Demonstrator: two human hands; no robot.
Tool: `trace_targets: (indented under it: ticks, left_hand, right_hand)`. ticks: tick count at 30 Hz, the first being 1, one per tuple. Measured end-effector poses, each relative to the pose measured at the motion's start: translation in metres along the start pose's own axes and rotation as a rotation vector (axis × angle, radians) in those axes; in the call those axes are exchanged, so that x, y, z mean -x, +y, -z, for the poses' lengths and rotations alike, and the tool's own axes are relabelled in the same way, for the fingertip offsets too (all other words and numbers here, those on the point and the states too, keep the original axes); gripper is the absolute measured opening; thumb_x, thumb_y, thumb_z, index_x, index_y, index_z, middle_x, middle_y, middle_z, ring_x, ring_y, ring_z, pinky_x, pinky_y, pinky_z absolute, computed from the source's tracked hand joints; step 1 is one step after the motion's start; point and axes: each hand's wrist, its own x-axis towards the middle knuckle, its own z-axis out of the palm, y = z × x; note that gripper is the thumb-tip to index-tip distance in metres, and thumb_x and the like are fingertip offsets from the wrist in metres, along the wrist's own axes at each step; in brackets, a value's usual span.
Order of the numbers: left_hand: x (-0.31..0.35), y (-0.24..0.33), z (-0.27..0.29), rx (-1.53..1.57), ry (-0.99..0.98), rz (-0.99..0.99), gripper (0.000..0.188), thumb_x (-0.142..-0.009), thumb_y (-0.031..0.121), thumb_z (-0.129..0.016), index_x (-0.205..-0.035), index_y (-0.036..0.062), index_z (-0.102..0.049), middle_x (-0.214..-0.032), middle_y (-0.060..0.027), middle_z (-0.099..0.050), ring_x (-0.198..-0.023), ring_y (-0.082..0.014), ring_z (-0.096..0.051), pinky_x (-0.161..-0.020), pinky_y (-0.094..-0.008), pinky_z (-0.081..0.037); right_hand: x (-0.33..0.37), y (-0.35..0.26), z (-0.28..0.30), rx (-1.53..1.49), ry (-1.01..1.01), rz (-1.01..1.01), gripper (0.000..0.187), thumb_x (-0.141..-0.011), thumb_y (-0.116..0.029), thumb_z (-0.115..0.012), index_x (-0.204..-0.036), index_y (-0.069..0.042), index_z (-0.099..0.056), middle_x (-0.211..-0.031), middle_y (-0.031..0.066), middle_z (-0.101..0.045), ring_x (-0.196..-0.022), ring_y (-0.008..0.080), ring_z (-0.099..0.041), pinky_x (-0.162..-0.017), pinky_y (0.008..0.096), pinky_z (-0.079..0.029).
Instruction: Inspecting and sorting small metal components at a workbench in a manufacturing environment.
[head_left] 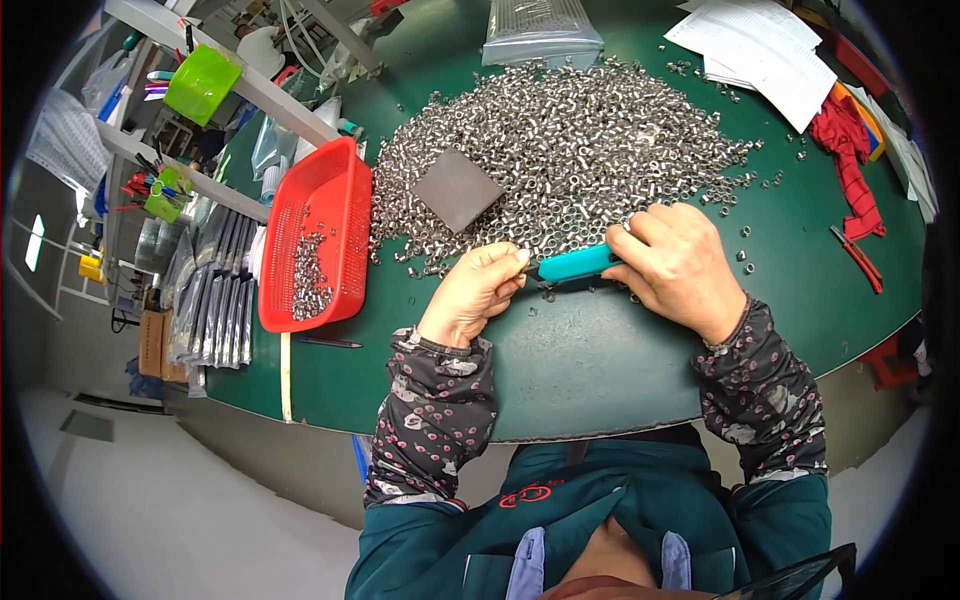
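Right hand (675, 265) grips tool (577, 264), pointing 9 o'clock; left hand (475, 290) pinches at that end, object unclear. Advisable: steady both, clear of heap (560, 140) at 12 o'clock.

No text is legible: the red emblem (526, 496) on the dark green top (430, 540) (small, oval-ringed) and the white sheets (765, 50) both stay unreadable.

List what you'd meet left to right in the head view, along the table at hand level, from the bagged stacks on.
Bagged stacks → red basket → left hand → teal-handled tool → right hand → red-handled tool.
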Motion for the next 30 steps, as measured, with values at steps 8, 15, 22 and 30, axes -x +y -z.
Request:
trace_targets:
  ticks: [8,15,22,30]
  left_hand:
    - [0.002,0.002,-0.002,-0.065,0.031,0.007,0.014,-0.082,0.019,-0.051,-0.075,0.0066,-0.051,-0.053,0.0041,-0.041,-0.037,-0.0006,-0.027,-0.032,-0.0142,-0.018]
    - [0.001,-0.002,-0.006,0.054,0.073,-0.161,0.017,-0.083,0.02,-0.05,-0.072,0.007,-0.049,-0.054,0.0046,-0.04,-0.036,-0.0001,-0.024,-0.033,-0.0141,-0.018]
    - [-0.004,-0.006,0.001,0.322,-0.028,-0.363,0.013,-0.085,0.015,-0.045,-0.09,0.0035,-0.05,-0.074,-0.0038,-0.047,-0.048,-0.0034,-0.033,-0.035,-0.0133,-0.024]
    - [-0.005,-0.006,-0.002,0.309,0.003,-0.37,0.01,-0.084,0.013,-0.048,-0.089,0.0044,-0.05,-0.072,-0.0019,-0.049,-0.047,-0.0021,-0.033,-0.035,-0.013,-0.024]
  right_hand:
    - [-0.004,0.0,0.002,0.089,0.07,0.049,0.028,-0.055,-0.02,-0.066,-0.075,-0.008,-0.052,-0.061,0.0012,-0.042,-0.06,0.016,-0.046,-0.053,0.029,-0.035]
    - [-0.003,-0.001,0.003,0.05,0.059,0.001,0.028,-0.055,-0.02,-0.067,-0.075,-0.008,-0.052,-0.061,0.0017,-0.044,-0.06,0.0169,-0.047,-0.053,0.0299,-0.036]
    - [0.004,-0.002,-0.009,-0.29,-0.066,-0.279,0.024,-0.067,-0.025,-0.062,-0.075,-0.005,-0.051,-0.062,0.0097,-0.051,-0.059,0.0272,-0.052,-0.052,0.037,-0.04]
    - [0.004,-0.004,-0.011,-0.406,-0.163,-0.374,0.026,-0.071,-0.029,-0.058,-0.076,-0.004,-0.052,-0.065,0.0133,-0.054,-0.061,0.0308,-0.053,-0.053,0.0386,-0.04]
